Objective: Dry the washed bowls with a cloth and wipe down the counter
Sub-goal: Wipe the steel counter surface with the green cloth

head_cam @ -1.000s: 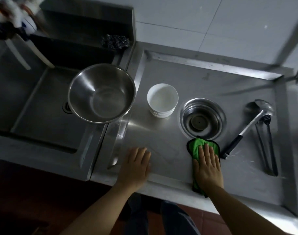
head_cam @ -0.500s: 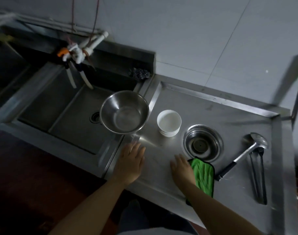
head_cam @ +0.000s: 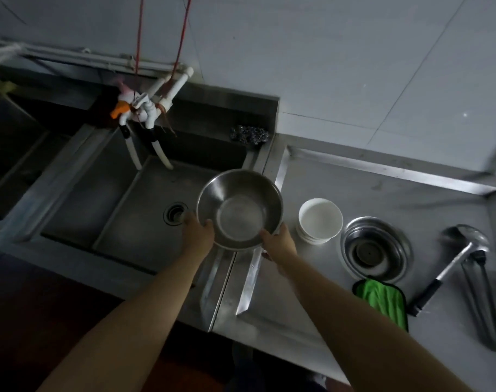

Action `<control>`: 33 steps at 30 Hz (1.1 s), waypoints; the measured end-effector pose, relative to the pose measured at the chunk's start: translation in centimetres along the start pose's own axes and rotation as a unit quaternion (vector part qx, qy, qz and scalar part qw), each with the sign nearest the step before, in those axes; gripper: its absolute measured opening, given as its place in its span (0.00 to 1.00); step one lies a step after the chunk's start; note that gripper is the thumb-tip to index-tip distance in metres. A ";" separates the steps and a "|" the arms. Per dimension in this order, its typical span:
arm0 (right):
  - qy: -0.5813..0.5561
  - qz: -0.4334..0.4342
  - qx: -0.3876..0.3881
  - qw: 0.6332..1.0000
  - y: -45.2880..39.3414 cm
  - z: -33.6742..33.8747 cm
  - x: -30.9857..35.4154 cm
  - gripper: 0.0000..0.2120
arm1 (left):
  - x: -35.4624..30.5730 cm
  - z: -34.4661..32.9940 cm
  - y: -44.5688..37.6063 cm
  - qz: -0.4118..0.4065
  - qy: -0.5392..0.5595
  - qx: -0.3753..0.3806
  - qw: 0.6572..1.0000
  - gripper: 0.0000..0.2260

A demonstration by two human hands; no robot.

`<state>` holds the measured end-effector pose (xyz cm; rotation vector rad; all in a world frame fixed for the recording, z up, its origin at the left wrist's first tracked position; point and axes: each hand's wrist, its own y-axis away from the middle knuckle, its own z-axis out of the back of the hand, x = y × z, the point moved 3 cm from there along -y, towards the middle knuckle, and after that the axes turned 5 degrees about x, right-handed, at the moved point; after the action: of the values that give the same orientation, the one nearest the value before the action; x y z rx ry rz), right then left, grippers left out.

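One steel bowl [head_cam: 239, 209] is gripped at its near rim by two hands: the left hand [head_cam: 198, 232] is curled round the rim on the left, and the right hand [head_cam: 277, 242] is curled round the rim on the right, with a thumb laid over the edge. The bowl is held upright, mouth up, above the ridge where the sink [head_cam: 122, 193] meets the counter [head_cam: 382, 199], and nothing is seen inside it. Just to the right of the steel bowl, one stack of white bowls [head_cam: 319, 220] is set on the counter; several rims can be made out at its base, but the exact count cannot be told. Further right of the steel bowl, beyond the white stack, one round steel drain well [head_cam: 375, 248] is sunk into the counter. One green cloth [head_cam: 382, 301] is laid flat on the counter to the right of and nearer than the steel bowl, just in front of the drain well, apart from both hands. Farthest to the right of the steel bowl, one ladle [head_cam: 453, 258] with a dark grip and one pair of tongs [head_cam: 484, 301] are laid side by side. Behind the steel bowl, one dark scouring pad [head_cam: 249, 134] is set on the sink's back ledge, and two white spouts [head_cam: 147, 148] are hung over the basin to the bowl's left.
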<state>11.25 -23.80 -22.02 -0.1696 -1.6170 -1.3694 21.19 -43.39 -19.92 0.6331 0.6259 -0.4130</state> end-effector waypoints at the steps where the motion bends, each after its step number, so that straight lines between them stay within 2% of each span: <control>1: -0.044 -0.010 0.001 0.999 0.4 -0.4 0.4 0.25 | 0.5 -0.1 -0.7 0.010 0.023 0.025 0.999 0.18; 3: -0.141 -0.025 0.002 0.990 0.8 -0.9 0.9 0.19 | 1.6 -0.2 -1.7 0.019 0.074 0.071 0.995 0.19; 5: -0.202 -0.033 0.000 0.979 0.9 -1.1 0.9 0.19 | 3.0 -0.4 -2.6 0.018 0.124 0.093 0.988 0.21; 9: -0.210 -0.045 -0.011 0.977 2.6 -0.5 -0.4 0.24 | 4.7 -0.6 -1.1 0.027 0.196 0.103 0.975 0.23; 12: -0.202 -0.053 -0.009 0.978 5.2 0.4 -1.8 0.23 | 5.4 -0.5 2.5 0.052 0.213 0.103 0.970 0.21; 17: -0.150 -0.063 -0.014 0.987 8.8 3.2 -4.7 0.17 | 6.4 -1.0 7.9 0.037 0.139 0.077 0.987 0.07; 21: -0.112 -0.065 -0.006 0.992 10.7 6.6 -7.5 0.14 | 5.5 -3.1 11.6 0.008 0.051 0.116 0.992 0.10; 25: -0.123 -0.075 -0.033 0.989 11.2 10.2 -10.9 0.19 | 5.5 -6.7 14.1 0.019 -0.012 0.130 0.991 0.11; 28: -0.123 -0.077 -0.036 0.989 11.2 12.3 -12.8 0.21 | 5.6 -9.1 15.4 0.029 -0.025 0.145 0.989 0.10; 33: -0.134 -0.090 -0.022 0.987 10.1 13.8 -14.9 0.22 | 5.5 -11.3 16.2 0.029 -0.027 0.111 0.993 0.10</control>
<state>17.57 -2.13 -24.42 -0.2476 -1.8631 -1.5734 29.27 -24.94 -23.96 0.8477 0.5123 -0.4478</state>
